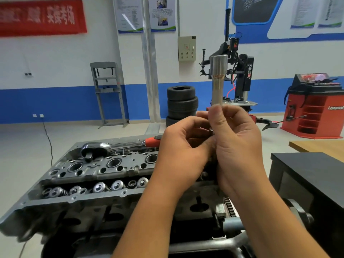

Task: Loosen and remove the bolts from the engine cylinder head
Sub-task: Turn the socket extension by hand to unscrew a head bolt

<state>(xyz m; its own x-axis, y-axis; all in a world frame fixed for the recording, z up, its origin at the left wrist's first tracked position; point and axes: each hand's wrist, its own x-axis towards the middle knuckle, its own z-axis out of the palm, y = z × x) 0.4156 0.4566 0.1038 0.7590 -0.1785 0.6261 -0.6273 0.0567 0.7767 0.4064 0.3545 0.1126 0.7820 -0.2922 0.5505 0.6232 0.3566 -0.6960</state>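
Observation:
My right hand [236, 144] holds a long silver socket [218, 81] upright by its lower end, raised above the engine. My left hand [183, 151] is curled beside it, fingers at the socket's base; something small may be pinched there, but it is hidden. The grey cylinder head [89, 175] lies below and to the left, with valve springs along its near side and round bores along the middle. A ratchet wrench [119, 146] with a red and black handle rests on top of the head.
A black cabinet [307, 175] stands close on the right, with a wooden tabletop [320, 146] behind it. Farther back are stacked tyres [181, 103], a tyre changer [240, 75], a red wheel balancer [314, 105] and a grey press frame [108, 94].

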